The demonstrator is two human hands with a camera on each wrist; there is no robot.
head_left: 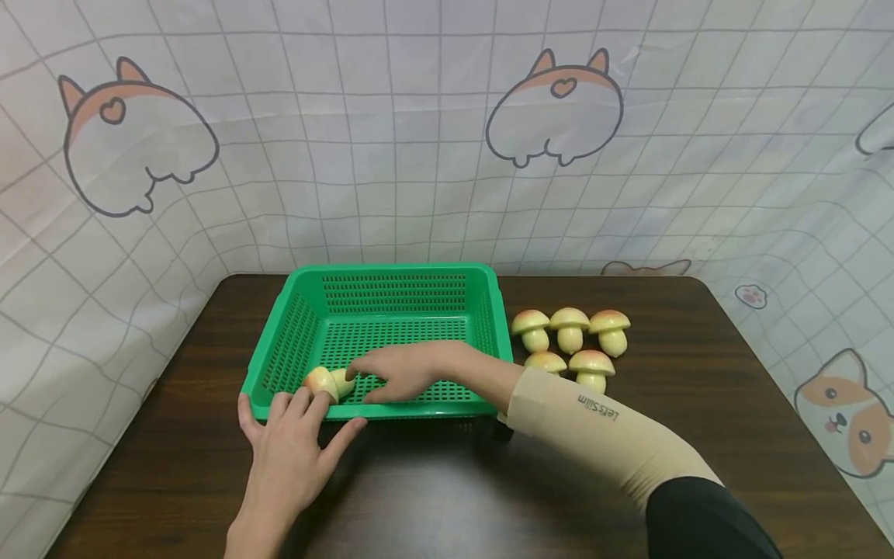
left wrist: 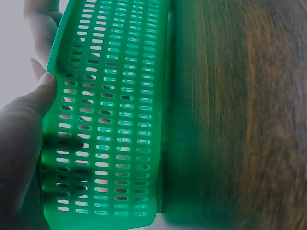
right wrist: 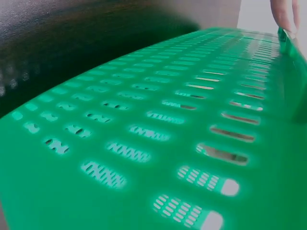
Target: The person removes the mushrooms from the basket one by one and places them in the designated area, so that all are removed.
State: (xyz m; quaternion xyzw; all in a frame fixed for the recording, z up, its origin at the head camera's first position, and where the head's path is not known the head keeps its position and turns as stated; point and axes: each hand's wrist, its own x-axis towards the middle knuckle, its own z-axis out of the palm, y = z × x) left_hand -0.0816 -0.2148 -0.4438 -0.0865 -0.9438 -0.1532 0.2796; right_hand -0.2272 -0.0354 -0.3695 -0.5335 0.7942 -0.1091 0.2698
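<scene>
A green plastic basket (head_left: 391,272) with slotted walls stands on the dark table. My left hand (head_left: 289,446) grips its front rim at the left corner, fingers over the rim and thumb outside; the left wrist view shows the thumb (left wrist: 41,93) on the rim edge. Inside, at the front left, a toy mushroom (head_left: 323,382) lies on its side with its reddish-yellow cap toward my left fingers. My right hand (head_left: 405,369) reaches over the basket, its fingertips right at the stem end and its thumb apart from it. The right wrist view is mostly filled by the basket wall (right wrist: 158,100).
Several more toy mushrooms (head_left: 570,330) stand in two rows on the table, right of the basket. My right forearm sleeve (head_left: 601,431) partly covers the nearer row. A patterned cloth (head_left: 391,186) hangs behind the table (head_left: 670,388) and along both sides.
</scene>
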